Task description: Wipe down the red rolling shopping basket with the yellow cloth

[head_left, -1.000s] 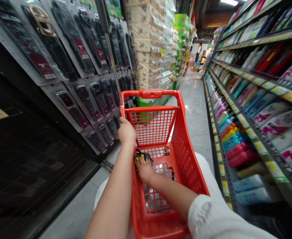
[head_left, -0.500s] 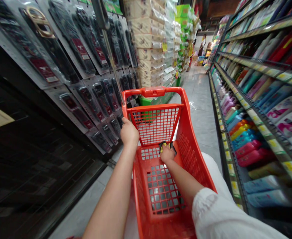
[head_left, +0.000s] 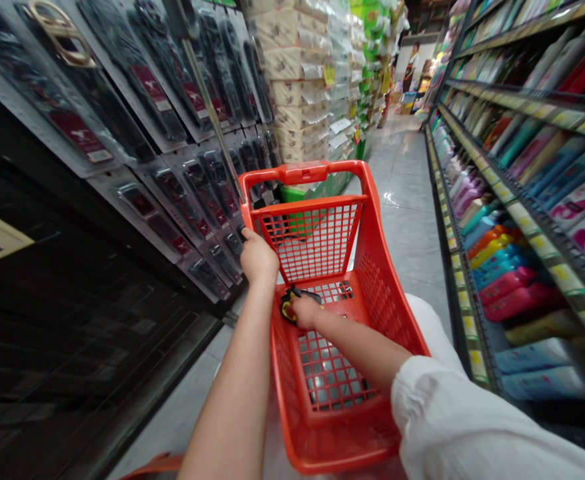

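A red plastic shopping basket (head_left: 322, 437) with mesh sides and a raised handle stands tilted before me. My left hand (head_left: 260, 257) is closed round its left rim, near the base of the handle; the fingertips are partly hidden. Inside the basket, my right hand (head_left: 305, 312) presses a crumpled black-and-yellow cloth (head_left: 288, 308) against the left part of the floor, close to the far mesh wall. The fingers are bent over the cloth and partly hidden by the hand.
Packaged belts (head_left: 145, 87) hang on the left, with a metal pole (head_left: 210, 110) alongside. Stacked tissue packs (head_left: 297, 67) stand ahead. Shelves of bottles (head_left: 510, 280) line the right. A person (head_left: 410, 70) stands far down the tiled aisle (head_left: 400, 173).
My right hand has slid the cloth leftward across the basket floor, from the right side to the left. My left hand keeps its hold on the rim. The view has shifted slightly.
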`<action>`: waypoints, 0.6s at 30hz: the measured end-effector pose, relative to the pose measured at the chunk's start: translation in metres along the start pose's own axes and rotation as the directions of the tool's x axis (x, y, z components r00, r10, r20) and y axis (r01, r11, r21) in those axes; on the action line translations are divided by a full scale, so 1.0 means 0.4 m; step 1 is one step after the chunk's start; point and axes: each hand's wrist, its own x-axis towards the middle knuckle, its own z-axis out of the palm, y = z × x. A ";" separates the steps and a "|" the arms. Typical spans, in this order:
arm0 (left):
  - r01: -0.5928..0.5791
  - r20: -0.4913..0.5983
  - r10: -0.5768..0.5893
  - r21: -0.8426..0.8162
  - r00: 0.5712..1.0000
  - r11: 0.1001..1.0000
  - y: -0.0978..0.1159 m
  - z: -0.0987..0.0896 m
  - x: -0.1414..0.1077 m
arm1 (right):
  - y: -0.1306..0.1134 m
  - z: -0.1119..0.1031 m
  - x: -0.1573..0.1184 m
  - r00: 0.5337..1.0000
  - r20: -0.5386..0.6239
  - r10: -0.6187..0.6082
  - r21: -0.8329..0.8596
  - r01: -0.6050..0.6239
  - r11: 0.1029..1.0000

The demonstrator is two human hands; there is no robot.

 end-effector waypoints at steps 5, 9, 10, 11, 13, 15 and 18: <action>-0.002 0.012 0.002 -0.015 1.000 1.000 0.003 -0.004 -0.004 | -0.080 0.030 -0.072 0.992 0.089 -0.085 -0.048 0.089 0.995; 0.009 0.022 -0.009 -0.024 1.000 1.000 0.004 -0.009 -0.005 | -0.157 0.154 -0.168 0.995 0.097 -0.015 -0.092 0.024 0.995; 0.009 0.021 -0.009 -0.028 1.000 1.000 0.004 -0.009 -0.004 | -0.168 0.183 -0.189 0.997 0.074 -0.012 -0.072 0.018 0.997; 0.008 0.020 -0.007 -0.034 1.000 0.999 0.004 -0.009 -0.003 | -0.171 0.205 -0.206 0.998 0.064 0.001 -0.050 0.002 0.999; 0.006 0.022 -0.005 -0.042 1.000 0.999 0.002 -0.008 0.000 | -0.154 0.216 -0.224 0.996 0.050 0.068 -0.021 -0.068 0.997; 0.004 0.026 -0.003 -0.042 1.000 0.999 0.001 -0.007 0.003 | -0.107 0.184 -0.222 0.982 0.042 0.185 -0.010 -0.185 0.983; 0.003 0.031 -0.002 -0.030 1.000 1.000 -0.001 -0.008 0.006 | -0.003 0.101 -0.198 0.932 0.012 0.362 0.017 -0.362 0.932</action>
